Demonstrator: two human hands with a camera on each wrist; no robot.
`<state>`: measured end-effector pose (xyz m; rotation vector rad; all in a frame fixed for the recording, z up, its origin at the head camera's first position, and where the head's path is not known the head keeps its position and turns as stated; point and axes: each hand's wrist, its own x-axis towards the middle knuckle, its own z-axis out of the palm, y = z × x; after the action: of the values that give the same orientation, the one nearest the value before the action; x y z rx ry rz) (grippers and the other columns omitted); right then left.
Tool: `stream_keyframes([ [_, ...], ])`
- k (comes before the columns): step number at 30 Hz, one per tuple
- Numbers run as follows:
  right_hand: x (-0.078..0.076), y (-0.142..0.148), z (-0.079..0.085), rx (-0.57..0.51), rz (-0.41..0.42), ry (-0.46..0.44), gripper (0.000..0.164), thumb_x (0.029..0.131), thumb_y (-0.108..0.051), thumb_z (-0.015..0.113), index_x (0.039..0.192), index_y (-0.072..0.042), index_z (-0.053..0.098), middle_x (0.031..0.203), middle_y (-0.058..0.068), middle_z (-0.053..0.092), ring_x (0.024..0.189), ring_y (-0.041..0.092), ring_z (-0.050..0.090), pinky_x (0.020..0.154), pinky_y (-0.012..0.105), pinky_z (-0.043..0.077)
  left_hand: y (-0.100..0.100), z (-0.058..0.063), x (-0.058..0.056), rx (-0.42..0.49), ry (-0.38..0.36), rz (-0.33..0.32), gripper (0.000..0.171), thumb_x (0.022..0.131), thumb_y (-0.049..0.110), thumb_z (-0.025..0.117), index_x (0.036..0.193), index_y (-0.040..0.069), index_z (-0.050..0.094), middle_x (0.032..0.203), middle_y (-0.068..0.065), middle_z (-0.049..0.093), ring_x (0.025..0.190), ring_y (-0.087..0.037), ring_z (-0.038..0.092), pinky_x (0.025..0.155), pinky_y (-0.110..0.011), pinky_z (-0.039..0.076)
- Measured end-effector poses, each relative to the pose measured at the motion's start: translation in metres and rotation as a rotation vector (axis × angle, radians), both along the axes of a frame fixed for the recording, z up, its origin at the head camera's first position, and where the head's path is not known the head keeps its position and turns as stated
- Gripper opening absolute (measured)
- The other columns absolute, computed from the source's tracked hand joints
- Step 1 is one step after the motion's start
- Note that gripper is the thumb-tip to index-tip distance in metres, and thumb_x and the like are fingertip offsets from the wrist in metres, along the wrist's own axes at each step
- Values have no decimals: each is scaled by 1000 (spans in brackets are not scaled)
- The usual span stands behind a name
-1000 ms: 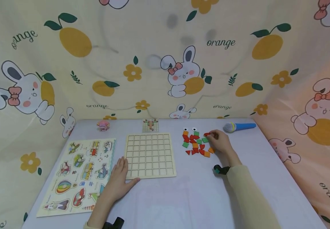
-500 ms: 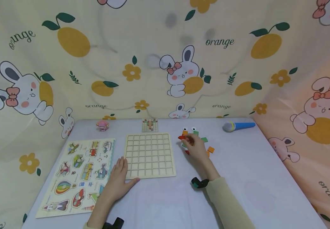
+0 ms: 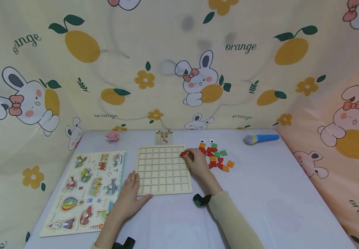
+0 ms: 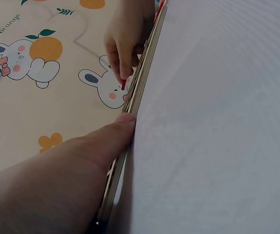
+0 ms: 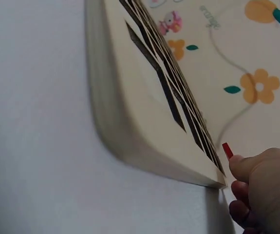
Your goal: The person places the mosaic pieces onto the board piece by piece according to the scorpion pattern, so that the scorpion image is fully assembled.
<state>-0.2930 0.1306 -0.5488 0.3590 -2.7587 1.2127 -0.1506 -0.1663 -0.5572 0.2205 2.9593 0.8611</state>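
A wooden grid board [image 3: 163, 169] with square cells lies mid-table, no pieces in its cells. My left hand [image 3: 130, 197] rests against its lower left corner, fingers along the left side and thumb at the near edge; the left wrist view shows that thumb [image 4: 113, 134] on the rim. Over the board's upper right part, my right hand [image 3: 198, 164] pinches a red tile [image 3: 183, 154] with a curved edge between thumb and fingertips. In the right wrist view the red tile [image 5: 228, 150] sticks out past the thumb. Several red, orange and green tiles [image 3: 213, 158] lie scattered right of the board.
A picture puzzle board [image 3: 89, 190] lies left. Behind the grid board is a small pattern card [image 3: 164, 136]. A pink figurine [image 3: 112, 137] stands back left, and a blue toy microphone [image 3: 261, 138] lies back right. Two googly-eye pieces [image 3: 211, 141] top the tile pile.
My right hand has carried the red tile leftward from the far side of the tile pile to above the board's right edge. The left hand stays in place.
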Motion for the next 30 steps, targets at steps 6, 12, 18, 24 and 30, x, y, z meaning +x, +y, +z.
stream_keyframes([
  [6,-2,-2,-4,15,-31,-1,29,102,-20,73,126,-4,72,105,9,66,89,20,56,77,31,50,1,-1,0,-3,-3,4,110,96,59,70,162,-13,19,173,-31,10,162,-47,7,130,-61,12],
  [12,-2,-10,-5,61,-100,11,31,98,-29,80,116,-5,72,104,10,65,90,24,55,80,36,50,2,1,-1,2,-5,5,110,96,57,71,162,-13,19,173,-31,10,162,-47,7,130,-61,12],
  [18,-2,-17,-5,113,-145,22,33,96,-34,81,111,-5,71,104,12,65,91,26,57,82,39,52,2,2,-1,-1,0,6,109,96,57,71,162,-13,19,173,-31,10,162,-47,7,130,-62,12],
  [24,-1,-17,-3,122,-115,52,26,99,-21,73,120,-5,75,110,15,68,93,27,60,83,42,54,2,0,-1,-7,-27,8,111,96,58,71,163,-12,16,174,-29,8,163,-45,5,131,-60,10],
  [30,-2,-18,0,80,-106,39,26,102,-17,67,122,-3,75,108,17,67,88,27,59,75,40,52,2,0,-1,-8,-15,10,110,96,57,72,162,-12,18,173,-30,10,162,-46,6,131,-61,11],
])
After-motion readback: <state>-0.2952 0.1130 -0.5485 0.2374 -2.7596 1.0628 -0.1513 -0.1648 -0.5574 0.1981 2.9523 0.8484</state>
